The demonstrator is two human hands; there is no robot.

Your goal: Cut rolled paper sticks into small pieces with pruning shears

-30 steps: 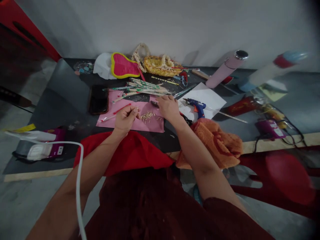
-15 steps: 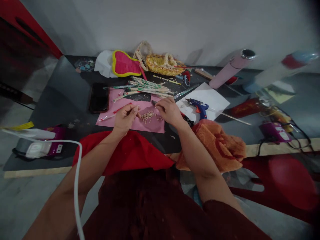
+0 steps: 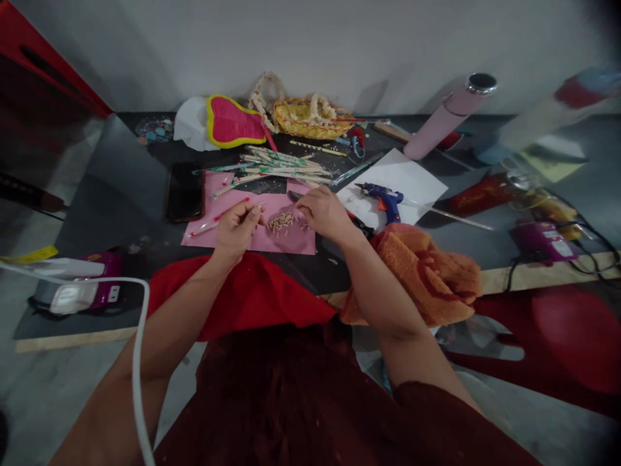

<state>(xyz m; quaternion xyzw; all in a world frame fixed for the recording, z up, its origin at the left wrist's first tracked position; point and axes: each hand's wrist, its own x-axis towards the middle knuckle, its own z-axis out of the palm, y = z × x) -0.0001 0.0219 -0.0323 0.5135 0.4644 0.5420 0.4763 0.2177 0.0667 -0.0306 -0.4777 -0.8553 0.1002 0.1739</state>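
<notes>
My left hand (image 3: 237,230) is closed in a pinch above the pink paper (image 3: 295,243). A thin pale stick (image 3: 262,204) pokes out at its fingertips, mostly hidden. Right of those fingers lies a loose pile of small beige pieces (image 3: 280,222). On the pile's far side, my right hand (image 3: 323,212) is closed around a small dark blade-like tool (image 3: 293,195), its tip pointing left. Behind both hands are several long pale sticks in green-printed wrappers (image 3: 286,165). A red-tipped pen-like stick (image 3: 208,225) rests left of my left hand.
A black phone (image 3: 186,191) lies left of the paper. To the right are a blue glue gun (image 3: 383,197) on white paper, an orange towel (image 3: 422,275) and a pink flask (image 3: 446,120). At the back stand a yellow basket (image 3: 291,126) and a pink fan-shaped piece (image 3: 235,122).
The view has shifted slightly, so most table items sit a little higher or further left. Both hands keep nearly the same pose beside the beige pieces.
</notes>
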